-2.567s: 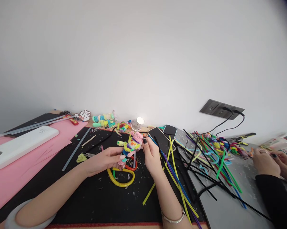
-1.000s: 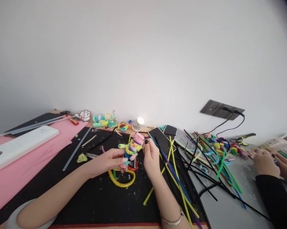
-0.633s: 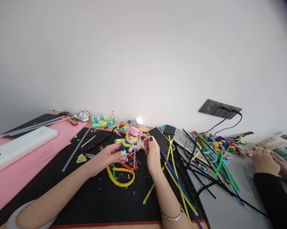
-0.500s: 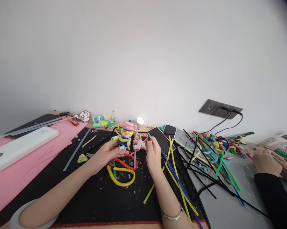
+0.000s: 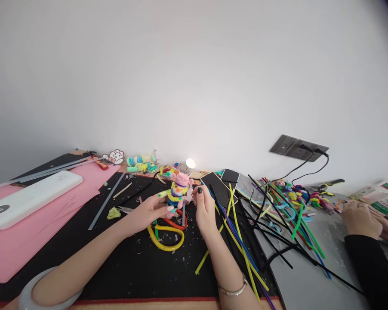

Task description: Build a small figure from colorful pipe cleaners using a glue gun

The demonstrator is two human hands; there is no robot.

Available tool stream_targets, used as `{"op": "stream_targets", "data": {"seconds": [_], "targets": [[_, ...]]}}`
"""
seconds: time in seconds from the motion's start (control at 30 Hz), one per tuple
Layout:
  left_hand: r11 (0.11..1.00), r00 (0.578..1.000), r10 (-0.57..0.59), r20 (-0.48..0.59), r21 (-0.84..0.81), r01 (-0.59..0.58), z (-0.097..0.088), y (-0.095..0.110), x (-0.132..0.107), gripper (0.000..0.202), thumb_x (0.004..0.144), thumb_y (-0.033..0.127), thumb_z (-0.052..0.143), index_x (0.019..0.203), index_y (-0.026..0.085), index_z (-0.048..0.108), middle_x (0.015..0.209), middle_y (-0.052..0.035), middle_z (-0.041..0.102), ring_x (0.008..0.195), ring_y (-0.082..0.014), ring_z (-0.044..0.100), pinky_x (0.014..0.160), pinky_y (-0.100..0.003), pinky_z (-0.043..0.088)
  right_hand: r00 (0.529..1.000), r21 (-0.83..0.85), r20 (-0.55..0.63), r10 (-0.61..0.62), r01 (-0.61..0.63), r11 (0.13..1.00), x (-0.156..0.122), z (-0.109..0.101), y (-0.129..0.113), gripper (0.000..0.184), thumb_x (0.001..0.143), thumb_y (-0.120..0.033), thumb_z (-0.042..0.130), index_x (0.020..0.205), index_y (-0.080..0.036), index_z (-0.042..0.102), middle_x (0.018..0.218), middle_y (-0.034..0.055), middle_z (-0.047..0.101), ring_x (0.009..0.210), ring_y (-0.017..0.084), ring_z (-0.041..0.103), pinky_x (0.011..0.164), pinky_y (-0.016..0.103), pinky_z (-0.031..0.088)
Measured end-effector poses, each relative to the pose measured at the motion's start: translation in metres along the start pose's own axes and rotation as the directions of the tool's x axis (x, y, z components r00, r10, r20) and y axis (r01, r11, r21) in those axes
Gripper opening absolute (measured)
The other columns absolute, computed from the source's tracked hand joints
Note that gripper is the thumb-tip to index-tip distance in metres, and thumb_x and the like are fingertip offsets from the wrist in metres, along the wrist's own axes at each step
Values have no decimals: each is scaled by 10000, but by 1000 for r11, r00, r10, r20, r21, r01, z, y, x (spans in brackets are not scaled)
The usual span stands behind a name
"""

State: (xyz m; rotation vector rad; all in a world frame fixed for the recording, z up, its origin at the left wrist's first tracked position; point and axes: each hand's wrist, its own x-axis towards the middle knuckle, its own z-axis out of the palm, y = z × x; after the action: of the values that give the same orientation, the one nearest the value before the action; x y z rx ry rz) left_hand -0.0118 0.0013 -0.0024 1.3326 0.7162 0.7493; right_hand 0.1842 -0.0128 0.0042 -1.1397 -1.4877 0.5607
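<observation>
My left hand (image 5: pixel 149 213) is closed on a small colourful pipe-cleaner doll (image 5: pixel 177 190) with a pink hat, holding it upright by its lower body above the black mat (image 5: pixel 123 262). My right hand (image 5: pixel 204 211) is close on the doll's right. Its fingers are curled and pinch a small pink glue gun (image 5: pixel 189 196), which is mostly hidden behind the doll. A yellow pipe-cleaner loop (image 5: pixel 164 241) and a red one (image 5: pixel 178 223) lie on the mat just below both hands.
Two phones (image 5: pixel 219 188) lie behind my right hand. Long pipe cleaners (image 5: pixel 278 215) spread across the right side. A white power bank (image 5: pixel 29 198) rests on pink paper (image 5: pixel 26 241) at left. Another person's hands (image 5: pixel 358 219) work at far right, below a wall socket (image 5: pixel 299 147).
My left hand swung the doll left and up, baring the pink glue gun in my right hand, then brought the doll back in front of it. The other person's hands shifted slightly.
</observation>
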Motion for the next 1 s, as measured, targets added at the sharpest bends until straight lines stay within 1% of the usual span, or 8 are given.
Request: {"op": "stream_targets", "data": {"seconds": [0.07, 0.17, 0.27, 0.37, 0.47, 0.57, 0.8, 1.0], "targets": [[1000, 999, 0, 48, 16, -1, 1, -3, 0, 519, 830, 396, 654, 1306, 243, 518, 1342, -89, 576, 1186, -273, 558, 964, -399, 483, 1000, 12, 2, -11, 11, 1000, -1, 0, -1, 339, 977, -444, 336, 789, -205, 485, 724, 7, 520, 651, 151, 474, 581, 249, 344], [999, 996, -16, 87, 30, 14, 2, -6, 1, 556, 833, 384, 649, 1341, 233, 479, 1319, -96, 585, 1148, -264, 574, 897, -376, 509, 1000, 31, 25, 2, -3, 1000, -1, 1, -1, 317, 983, -436, 343, 808, -206, 474, 716, -2, 503, 639, 146, 461, 580, 250, 341], [998, 996, -32, 84, 52, 28, 2, -7, 0, 567, 837, 387, 642, 1353, 232, 462, 1289, -93, 597, 1106, -253, 587, 863, -357, 510, 999, 42, 39, 25, -26, 999, -2, 1, 0, 310, 988, -436, 339, 819, -208, 463, 711, -10, 491, 629, 141, 451, 579, 248, 336], [997, 995, -40, 91, 64, 34, 1, -6, 0, 564, 839, 394, 640, 1352, 235, 464, 1270, -89, 603, 1091, -247, 584, 849, -347, 505, 999, 35, 17, 36, -36, 999, -2, 1, 0, 327, 985, -454, 331, 813, -210, 464, 719, -5, 498, 642, 146, 464, 589, 249, 348], [997, 994, -47, 94, 69, 41, 1, -6, -1, 561, 840, 402, 635, 1350, 238, 468, 1251, -87, 612, 1064, -242, 591, 819, -332, 507, 1000, 19, -7, 28, -28, 999, -1, 0, 1, 336, 977, -465, 336, 805, -212, 474, 722, 2, 516, 640, 150, 476, 583, 251, 353], [997, 996, -39, 81, 70, 34, 1, -7, 0, 559, 837, 403, 635, 1345, 234, 473, 1236, -90, 615, 1019, -233, 602, 779, -319, 513, 1000, 27, 7, 5, -6, 1000, -1, 1, 1, 317, 981, -433, 340, 808, -207, 480, 737, 6, 528, 639, 146, 476, 581, 251, 351], [996, 994, -52, 93, 77, 45, 3, -3, -1, 539, 841, 402, 628, 1336, 239, 489, 1221, -83, 624, 991, -227, 619, 799, -328, 512, 1000, 17, 10, 7, -7, 1000, -3, 2, 1, 294, 982, -396, 355, 787, -205, 463, 680, -17, 482, 593, 135, 439, 558, 246, 324], [998, 989, -50, 136, 52, 43, 3, -4, -1, 521, 846, 393, 631, 1328, 244, 500, 1267, -83, 605, 1068, -240, 593, 841, -340, 506, 1000, -12, -20, 2, -3, 1000, -3, 4, -3, 302, 983, -381, 349, 747, -210, 429, 635, -30, 449, 558, 129, 404, 530, 248, 288]]}}
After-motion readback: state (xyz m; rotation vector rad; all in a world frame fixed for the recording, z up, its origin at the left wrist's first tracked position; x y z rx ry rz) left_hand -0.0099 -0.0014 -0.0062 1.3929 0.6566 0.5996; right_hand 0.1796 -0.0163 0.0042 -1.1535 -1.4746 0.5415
